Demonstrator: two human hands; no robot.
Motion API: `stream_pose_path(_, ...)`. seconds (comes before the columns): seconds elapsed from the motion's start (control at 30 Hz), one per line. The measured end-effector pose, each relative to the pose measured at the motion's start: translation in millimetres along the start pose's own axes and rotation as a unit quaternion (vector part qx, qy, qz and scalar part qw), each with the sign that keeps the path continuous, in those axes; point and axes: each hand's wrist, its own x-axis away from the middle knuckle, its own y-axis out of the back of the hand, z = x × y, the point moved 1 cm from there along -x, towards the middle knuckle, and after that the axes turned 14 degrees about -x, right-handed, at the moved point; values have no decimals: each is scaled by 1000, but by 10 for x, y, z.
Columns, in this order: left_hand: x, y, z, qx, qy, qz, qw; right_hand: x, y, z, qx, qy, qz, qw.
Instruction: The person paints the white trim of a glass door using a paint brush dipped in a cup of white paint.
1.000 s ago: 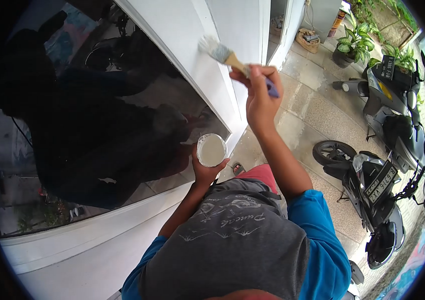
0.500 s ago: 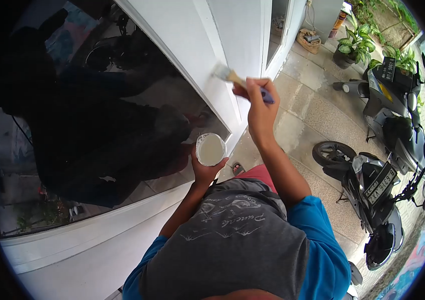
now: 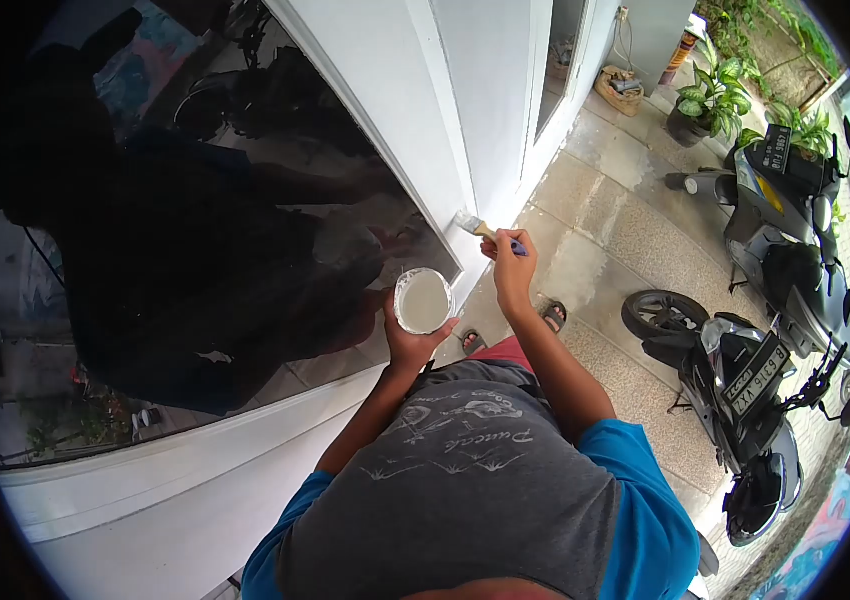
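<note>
My right hand (image 3: 512, 262) is closed round the handle of a paintbrush (image 3: 485, 232). The brush's whitish bristles meet the white-painted door frame (image 3: 450, 150), low down beside the dark glass pane (image 3: 275, 220). In front of my body, my left hand (image 3: 413, 345) grips a round tub of paint (image 3: 423, 302) from below and the side. Pale paint is visible inside the tub, and white smears coat its rim. The tub is held close to the lower corner of the glass.
Several motorbikes (image 3: 745, 385) stand on the paved floor (image 3: 595, 215) to the right. Farther off are a potted plant (image 3: 710, 105) and a bag of items (image 3: 621, 92) by the wall. My sandalled feet (image 3: 554, 316) show below me.
My right hand has brought the paintbrush down along the white frame, nearer the tub. The left hand holds the tub in nearly the same place. A second sandalled foot now shows.
</note>
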Motion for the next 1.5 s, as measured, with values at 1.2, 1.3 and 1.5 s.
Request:
stream_pose_path(1.2, 19, 23, 80, -20, 12, 13, 1000, 350, -940, 789, -149, 109, 166, 969)
stream_pose_path(1.3, 3, 58, 33, -26, 12, 0, 1000, 262, -284, 146, -85, 99, 113, 985)
stream_pose_path(1.5, 28, 36, 109, -11, 19, 1, 1000, 64, 59, -185, 29, -40, -53, 997)
